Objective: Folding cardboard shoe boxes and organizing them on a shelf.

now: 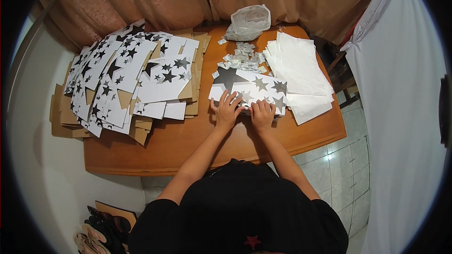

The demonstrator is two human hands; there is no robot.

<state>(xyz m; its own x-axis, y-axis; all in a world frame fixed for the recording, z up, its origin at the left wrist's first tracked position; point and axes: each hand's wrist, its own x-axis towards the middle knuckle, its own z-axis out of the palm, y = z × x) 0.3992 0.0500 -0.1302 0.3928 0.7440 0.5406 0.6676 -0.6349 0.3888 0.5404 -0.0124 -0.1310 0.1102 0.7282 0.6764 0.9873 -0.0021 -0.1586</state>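
Observation:
A flat white paper bag printed with black and grey stars (254, 87) lies on the wooden table (188, 146) in front of me. My left hand (227, 110) presses on its near edge with fingers spread. My right hand (262, 114) rests beside it on the same edge, fingers curled down against the fold. Neither hand lifts anything.
A large spread pile of star-printed bags and brown card (127, 75) covers the table's left part. A stack of plain white sheets (299, 70) lies at the right. Small silver packets (245, 59) and a clear plastic bag (249, 21) sit at the back. Shoes (101, 230) lie on the floor.

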